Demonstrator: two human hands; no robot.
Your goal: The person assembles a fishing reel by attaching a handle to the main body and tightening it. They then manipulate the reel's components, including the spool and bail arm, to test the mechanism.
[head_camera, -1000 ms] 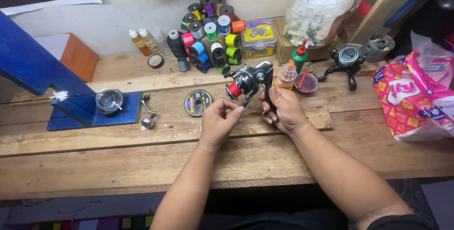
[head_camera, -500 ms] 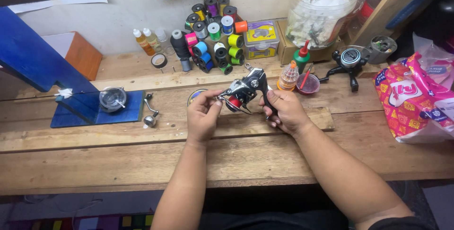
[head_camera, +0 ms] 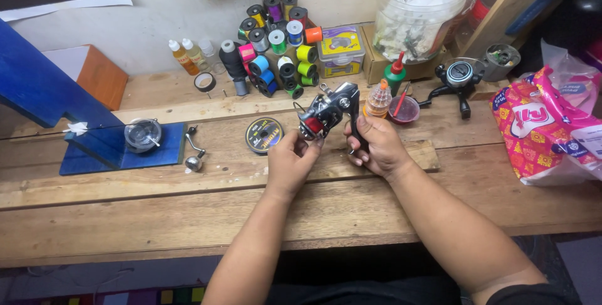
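My right hand [head_camera: 376, 147] grips the fishing reel [head_camera: 326, 113] by its stem, above the bench [head_camera: 313, 211]. Left hand [head_camera: 290, 162] fingertips pinch its red lower end; reel axis tilts up-right, both hands touching.

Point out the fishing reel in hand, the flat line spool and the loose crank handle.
fishing reel [head_camera: 326, 113], head view, on its black body.
flat line spool [head_camera: 263, 135], head view, its centre.
crank handle [head_camera: 193, 148], head view, its arm.

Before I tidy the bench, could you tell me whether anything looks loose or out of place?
Yes: a reel handle lies detached on the wood beside the blue board, apart from the reel held in both hands. Nothing looks spilled.
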